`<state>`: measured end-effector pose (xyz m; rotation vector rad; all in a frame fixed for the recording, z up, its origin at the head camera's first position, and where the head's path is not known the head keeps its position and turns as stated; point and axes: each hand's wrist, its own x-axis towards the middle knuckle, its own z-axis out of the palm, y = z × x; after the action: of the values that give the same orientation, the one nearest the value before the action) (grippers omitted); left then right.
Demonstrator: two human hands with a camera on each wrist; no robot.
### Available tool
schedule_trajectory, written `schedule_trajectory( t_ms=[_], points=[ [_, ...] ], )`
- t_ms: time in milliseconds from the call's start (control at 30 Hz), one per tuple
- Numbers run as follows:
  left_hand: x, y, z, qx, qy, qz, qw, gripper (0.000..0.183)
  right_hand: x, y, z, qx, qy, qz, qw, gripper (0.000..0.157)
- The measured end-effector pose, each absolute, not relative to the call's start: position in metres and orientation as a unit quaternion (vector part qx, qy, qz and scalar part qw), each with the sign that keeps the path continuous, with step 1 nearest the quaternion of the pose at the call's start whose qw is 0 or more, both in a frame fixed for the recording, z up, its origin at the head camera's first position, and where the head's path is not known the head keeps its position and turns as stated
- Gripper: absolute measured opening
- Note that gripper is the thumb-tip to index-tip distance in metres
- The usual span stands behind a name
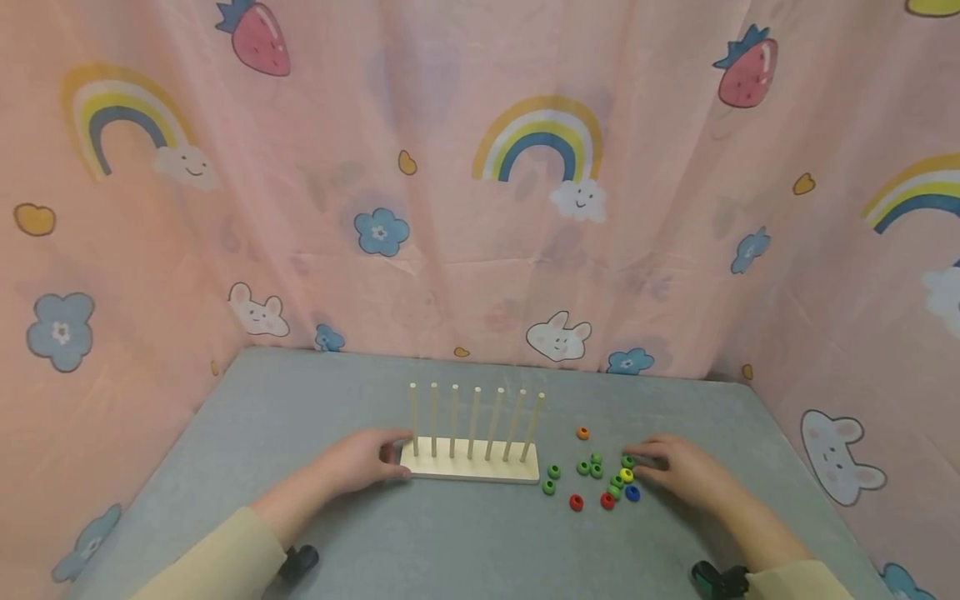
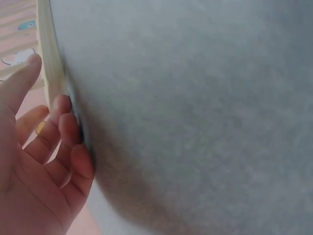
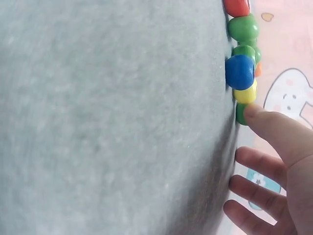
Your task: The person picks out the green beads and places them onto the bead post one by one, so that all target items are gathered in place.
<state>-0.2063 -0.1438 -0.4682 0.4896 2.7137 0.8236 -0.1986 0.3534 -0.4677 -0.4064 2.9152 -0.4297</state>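
A pale wooden peg rack [image 1: 471,472] with several upright rods stands on the grey table. My left hand [image 1: 367,460] holds its left end, thumb at the front edge and index finger at the back. In the left wrist view, the other fingers of the left hand [image 2: 54,152] curve beside the rack's edge [image 2: 51,58]. My right hand [image 1: 678,468] pinches a green bead [image 1: 627,461] between thumb and index finger, at the right of the loose beads. In the right wrist view the thumb overlaps this green bead [image 3: 241,113], and the index finger is hidden behind it.
Beside the pinched bead lie a yellow bead [image 1: 627,476] and a blue bead [image 1: 632,493]. Two red beads [image 1: 577,502], several green beads [image 1: 554,472] and an orange bead [image 1: 582,433] are spread right of the rack. A patterned pink curtain [image 1: 450,300] surrounds the table.
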Motion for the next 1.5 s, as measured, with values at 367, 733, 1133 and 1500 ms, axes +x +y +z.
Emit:
schedule_trajectory(
  t_ms=[367, 733, 1133, 1500],
  points=[
    [-0.212, -0.145, -0.473, 0.169, 0.927, 0.307, 0.133, 0.065, -0.201, 0.346, -0.466, -0.135, 0.979, -0.126, 0.082, 0.027],
    [-0.215, -0.148, -0.474, 0.158, 0.923, 0.321, 0.145, 0.062, -0.202, 0.345, -0.468, -0.143, 0.980, -0.114, 0.072, 0.025],
    [-0.216, -0.146, -0.476, 0.150, 0.921, 0.327, 0.149, 0.063, -0.202, 0.343, -0.448, -0.128, 0.984, -0.118, 0.041, 0.028],
    [-0.216, -0.145, -0.471, 0.148, 0.919, 0.328, 0.160, 0.063, -0.196, 0.329, -0.430, -0.138, 0.983, -0.116, -0.022, 0.029]
  ],
)
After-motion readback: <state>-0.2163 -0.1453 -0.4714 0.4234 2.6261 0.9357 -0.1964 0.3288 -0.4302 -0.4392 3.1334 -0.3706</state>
